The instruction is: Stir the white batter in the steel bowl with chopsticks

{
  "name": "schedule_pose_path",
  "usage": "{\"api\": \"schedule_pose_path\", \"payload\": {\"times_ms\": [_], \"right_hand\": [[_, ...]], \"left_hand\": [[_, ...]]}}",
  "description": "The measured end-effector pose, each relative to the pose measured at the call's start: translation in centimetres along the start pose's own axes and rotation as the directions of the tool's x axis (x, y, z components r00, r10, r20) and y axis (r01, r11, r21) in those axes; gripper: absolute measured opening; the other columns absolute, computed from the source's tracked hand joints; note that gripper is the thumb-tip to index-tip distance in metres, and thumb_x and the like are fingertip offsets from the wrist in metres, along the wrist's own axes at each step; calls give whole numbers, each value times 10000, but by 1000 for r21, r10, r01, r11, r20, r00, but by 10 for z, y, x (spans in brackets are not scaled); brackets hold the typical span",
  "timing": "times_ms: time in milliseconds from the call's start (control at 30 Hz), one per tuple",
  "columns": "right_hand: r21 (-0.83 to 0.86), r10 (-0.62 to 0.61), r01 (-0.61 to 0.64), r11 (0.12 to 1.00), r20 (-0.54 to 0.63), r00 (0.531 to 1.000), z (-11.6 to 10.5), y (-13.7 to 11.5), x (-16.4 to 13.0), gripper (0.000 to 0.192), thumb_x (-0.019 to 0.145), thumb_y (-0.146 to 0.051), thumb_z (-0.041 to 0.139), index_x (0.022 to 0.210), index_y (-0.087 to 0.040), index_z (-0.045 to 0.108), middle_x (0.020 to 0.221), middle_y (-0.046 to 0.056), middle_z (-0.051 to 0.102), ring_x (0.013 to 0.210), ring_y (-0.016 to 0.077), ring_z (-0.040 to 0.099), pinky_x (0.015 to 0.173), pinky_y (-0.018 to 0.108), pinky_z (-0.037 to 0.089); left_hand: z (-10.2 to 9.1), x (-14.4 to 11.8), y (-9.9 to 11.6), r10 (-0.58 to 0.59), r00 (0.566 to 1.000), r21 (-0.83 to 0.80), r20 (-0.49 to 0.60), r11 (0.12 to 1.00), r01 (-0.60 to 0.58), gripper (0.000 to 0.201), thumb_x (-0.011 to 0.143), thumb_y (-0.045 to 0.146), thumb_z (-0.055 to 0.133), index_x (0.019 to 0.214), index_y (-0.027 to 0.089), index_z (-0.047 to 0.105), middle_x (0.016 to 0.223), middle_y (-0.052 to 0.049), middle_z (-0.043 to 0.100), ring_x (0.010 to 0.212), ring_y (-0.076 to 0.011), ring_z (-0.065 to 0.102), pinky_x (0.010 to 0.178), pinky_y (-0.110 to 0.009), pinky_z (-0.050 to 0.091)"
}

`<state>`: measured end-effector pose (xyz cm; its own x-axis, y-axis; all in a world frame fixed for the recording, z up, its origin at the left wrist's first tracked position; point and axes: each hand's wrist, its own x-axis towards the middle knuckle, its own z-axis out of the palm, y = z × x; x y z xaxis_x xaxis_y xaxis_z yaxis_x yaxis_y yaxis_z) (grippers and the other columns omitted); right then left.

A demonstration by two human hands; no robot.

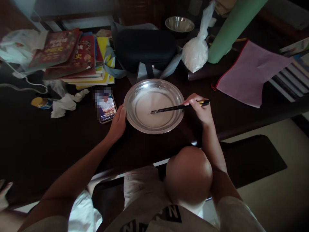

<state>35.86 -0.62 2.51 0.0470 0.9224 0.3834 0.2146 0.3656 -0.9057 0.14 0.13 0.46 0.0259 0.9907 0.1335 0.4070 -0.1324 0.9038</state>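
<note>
Two chopsticks (180, 107) in right hand (200, 111), plate (135, 120)

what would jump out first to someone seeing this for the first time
The shiny metal plate in the middle of the dark table, holding a thin white liquid. The right hand holds black chopsticks with their tips in it, while the left hand rests on the plate's left rim, beside a lit phone.
</note>
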Motion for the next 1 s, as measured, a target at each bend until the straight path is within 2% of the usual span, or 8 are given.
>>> {"api": "schedule_pose_path", "payload": {"times_ms": [67,167,333,467,633,800,933,1000], "right_hand": [[-15,-2,2,1000,-27,1000,0,0,0,442,897,-690,739,748,-278,797,775,6,802,800,200,786,792,364,619],[13,21,-20,1000,-98,995,-1,0,0,460,910,-686,725,712,-274,773,706,-15,760,716,180,764,756,351,613],[11,12,-12,1000,-4,1000,0,-1,0,438,890,-681,754,737,-273,799,768,8,800,785,196,789,786,355,615],[10,42,-41,999,-102,994,1,-2,0,482,886,-719,729,700,-276,763,692,-5,757,725,200,774,766,371,628],[-7,35,-35,999,-17,999,1,-2,0,481,872,-725,740,707,-275,776,733,7,781,774,207,788,771,366,629],[6,40,-40,999,-119,992,0,0,0,492,879,-726,731,692,-272,757,693,-7,757,724,198,768,764,370,625],[10,29,-28,1000,-29,999,0,0,0,466,883,-702,746,708,-272,784,728,2,779,750,198,781,766,362,615],[-5,14,-15,1000,-34,999,-1,0,0,442,882,-692,755,739,-276,799,763,4,796,787,200,787,800,367,617]], "left_hand": [[0,0,-1,2,1000,-6,-6,1000,-2,765,969,886,417,1110,187,695,1211,-138,760,1236,-319,669,1172,-491,496],[0,0,-2,5,1000,-17,-14,1000,-5,763,960,893,432,1091,190,698,1190,-128,759,1231,-314,665,1167,-479,498],[0,0,-1,-3,1000,-10,-6,1000,3,713,1011,831,419,1138,187,696,1170,-109,750,1219,-303,650,1178,-475,488],[0,-1,2,-9,1000,-13,-8,1000,9,700,997,849,428,1104,209,692,1186,-103,752,1225,-316,647,1184,-496,483],[1,-1,6,-31,999,0,-17,1000,31,773,973,887,412,1142,193,704,1231,-124,759,1248,-336,655,1193,-516,481],[1,-1,6,-31,999,9,-16,999,32,808,957,891,423,1180,175,723,1234,-158,764,1256,-354,677,1188,-534,501],[0,-1,2,-27,999,6,-23,1000,27,722,990,822,448,1195,192,737,1234,-160,766,1263,-346,688,1181,-503,512],[0,-1,0,-29,999,1,-31,1000,30,680,1001,795,460,1196,208,743,1217,-150,772,1253,-348,691,1177,-503,511]]}}
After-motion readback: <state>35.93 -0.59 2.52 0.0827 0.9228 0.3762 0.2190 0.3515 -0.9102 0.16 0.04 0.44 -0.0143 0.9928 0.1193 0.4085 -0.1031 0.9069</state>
